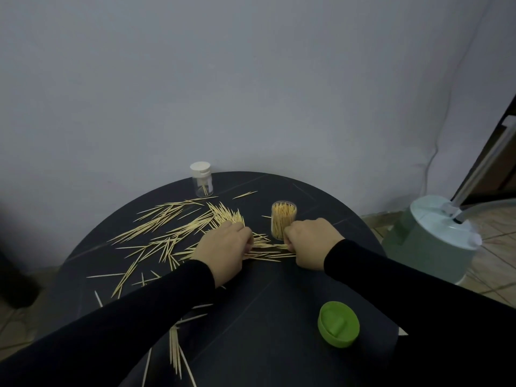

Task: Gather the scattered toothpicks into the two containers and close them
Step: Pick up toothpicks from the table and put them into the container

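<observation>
Head view, single, wide-angle: worn above the near edge of the table (279, 317), facing forward and down, wall (251, 79) behind.

Two clear plastic cylindrical containers stand on one round black table (279, 297). The first, a clear jar capped with a white lid (201, 179), stands at about eleven o'clock on the tabletop and holds only a few sticks. The second, an uncapped clear jar packed full of toothpicks (283, 219), stands near one o'clock. One loose green round plastic lid (338, 323) lies at about five o'clock. The thin pale wooden toothpicks (167, 219) scattered across the table, mostly from eight to twelve o'clock, are too many and too overlapped to count. Two hands are in view, one left hand (224, 248) and one right hand (310, 243).
</observation>
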`<state>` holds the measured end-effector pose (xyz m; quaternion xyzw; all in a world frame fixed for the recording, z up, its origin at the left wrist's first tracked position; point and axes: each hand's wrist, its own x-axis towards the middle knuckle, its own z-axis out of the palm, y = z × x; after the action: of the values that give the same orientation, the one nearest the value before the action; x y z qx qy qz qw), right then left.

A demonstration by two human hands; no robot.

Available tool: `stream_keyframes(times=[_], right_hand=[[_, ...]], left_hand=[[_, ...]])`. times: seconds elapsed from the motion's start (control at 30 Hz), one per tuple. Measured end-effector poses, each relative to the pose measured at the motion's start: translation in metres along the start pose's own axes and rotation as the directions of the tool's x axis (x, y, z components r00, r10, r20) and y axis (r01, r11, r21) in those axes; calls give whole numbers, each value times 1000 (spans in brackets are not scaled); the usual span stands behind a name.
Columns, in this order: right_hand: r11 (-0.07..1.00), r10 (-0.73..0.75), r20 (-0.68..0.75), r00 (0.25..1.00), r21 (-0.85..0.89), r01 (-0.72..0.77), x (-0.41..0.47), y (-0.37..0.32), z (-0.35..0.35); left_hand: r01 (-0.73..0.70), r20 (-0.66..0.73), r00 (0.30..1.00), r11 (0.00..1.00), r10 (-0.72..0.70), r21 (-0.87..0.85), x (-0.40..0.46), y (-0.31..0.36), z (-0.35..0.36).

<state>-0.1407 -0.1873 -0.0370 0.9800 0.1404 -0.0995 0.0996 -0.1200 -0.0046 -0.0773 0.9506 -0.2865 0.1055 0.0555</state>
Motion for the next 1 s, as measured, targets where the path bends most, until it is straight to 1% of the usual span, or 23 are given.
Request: stream_keyframes(times=[0.17, 0.37, 0.47, 0.6, 0.73, 0.8, 0.87, 0.93, 0.97, 1.0], right_hand=[[999, 31, -66, 997, 29, -29, -4, -1, -11], [991, 95, -129, 987, 109, -81, -6, 5, -14], [983, 106, -137, 985, 164, -83, -5, 7, -13], [988, 98, -142, 985, 135, -79, -2, 6, -10], [991, 94, -148, 984, 104, -79, 5, 4, -7], [989, 103, -153, 983, 117, -85, 5, 5, -9], [977, 119, -144, 982, 193, -90, 4, 7, -11], [927, 140, -181, 974, 369, -65, 5, 8, -12], [864, 166, -224, 960, 502, -32, 6, 8, -12], [772, 212, -275, 938, 635, 12, 7, 8, -13]], left_hand=[[101, -6, 995, 982, -103, -159, 5, 2, -7], [216, 32, 975, 917, -218, -336, 10, 5, -16], [243, 37, 967, 871, -252, -427, 10, 5, -15], [262, 42, 958, 802, -285, -537, 14, 4, -16], [258, 35, 956, 775, -293, -576, 19, 4, -17], [263, 33, 951, 751, -306, -605, 23, 5, -19], [275, 36, 940, 690, -340, -670, 28, 5, -20], [269, 31, 924, 591, -380, -760, 33, 4, -20], [256, 32, 915, 520, -402, -815, 35, 4, -20], [238, 33, 904, 437, -427, -867, 38, 4, -19]])
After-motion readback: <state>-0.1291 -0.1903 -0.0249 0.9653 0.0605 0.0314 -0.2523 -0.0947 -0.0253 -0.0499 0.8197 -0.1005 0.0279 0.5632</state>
